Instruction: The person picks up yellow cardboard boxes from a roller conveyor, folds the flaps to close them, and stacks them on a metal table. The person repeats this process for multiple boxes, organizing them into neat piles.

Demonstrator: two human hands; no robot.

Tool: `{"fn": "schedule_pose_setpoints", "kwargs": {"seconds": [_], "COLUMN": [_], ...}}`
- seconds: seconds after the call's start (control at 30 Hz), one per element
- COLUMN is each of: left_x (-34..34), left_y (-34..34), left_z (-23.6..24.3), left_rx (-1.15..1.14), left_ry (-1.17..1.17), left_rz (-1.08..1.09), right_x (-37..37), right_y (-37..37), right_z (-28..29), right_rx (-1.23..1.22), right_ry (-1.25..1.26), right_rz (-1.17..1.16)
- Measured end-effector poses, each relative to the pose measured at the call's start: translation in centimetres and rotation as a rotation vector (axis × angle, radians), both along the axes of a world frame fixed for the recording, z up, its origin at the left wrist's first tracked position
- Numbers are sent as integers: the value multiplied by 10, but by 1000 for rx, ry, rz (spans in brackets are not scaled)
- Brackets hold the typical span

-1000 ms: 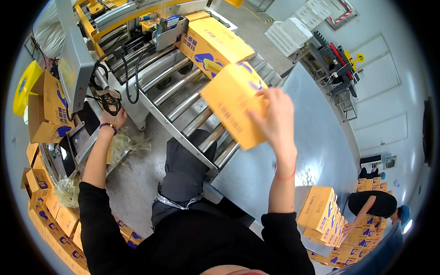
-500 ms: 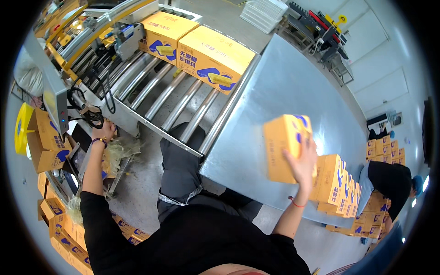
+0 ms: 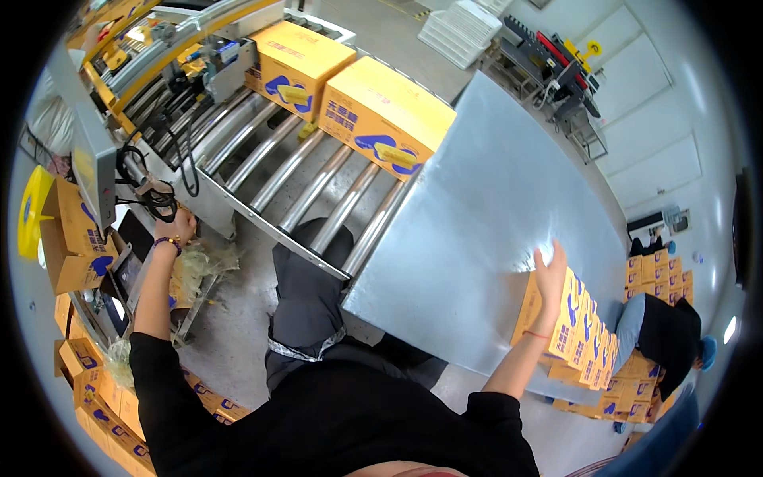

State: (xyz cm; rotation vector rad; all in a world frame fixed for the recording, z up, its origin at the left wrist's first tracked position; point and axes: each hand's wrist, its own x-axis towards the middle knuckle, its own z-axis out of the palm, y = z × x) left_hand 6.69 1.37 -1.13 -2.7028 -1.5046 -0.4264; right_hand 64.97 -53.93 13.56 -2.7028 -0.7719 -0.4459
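Observation:
My right hand (image 3: 550,278) is at the near left end of a row of yellow cartons with blue print, on a metal table (image 3: 453,262). Its fingers are stretched out and apart, against the upper edge of the end carton (image 3: 526,306). Over on the left, my left hand (image 3: 181,227) is closed beside a small stand, below hanging black cables (image 3: 159,199). What it grips, if anything, is hidden. Crumpled clear plastic (image 3: 203,266) lies by that hand.
Two larger yellow cartons (image 3: 381,115) sit on a roller conveyor (image 3: 318,191) left of the table. An open carton (image 3: 75,238) stands at far left, above several stacked cartons (image 3: 103,397). At right, a co-worker (image 3: 668,334) bends over more cartons.
My right hand has moved right and brought the carton it held to the end of the row; its fingers are spread there now. My left hand stays in about the same place.

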Motion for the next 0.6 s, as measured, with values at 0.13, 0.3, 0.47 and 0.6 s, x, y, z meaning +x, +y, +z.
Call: {"fn": "schedule_pose_setpoints", "kwargs": {"seconds": [0.13,0.3,0.47,0.6], "left_x": [-26,-13,-4,-10], "left_y": [16,1,-2,-7], "left_z": [-25,-21,-15,-11], "left_rx": [66,108,109,129], "left_ry": [-85,-68,-33,-27], "left_rz": [-96,-84,-69,-97], "right_x": [-40,-60,-71,-148], "right_y": [189,349,383,342], "right_z": [31,45,64,83], "right_rx": [102,53,-58,172], "right_ry": [16,112,275,-11], "right_rz": [418,567,527,825]}}
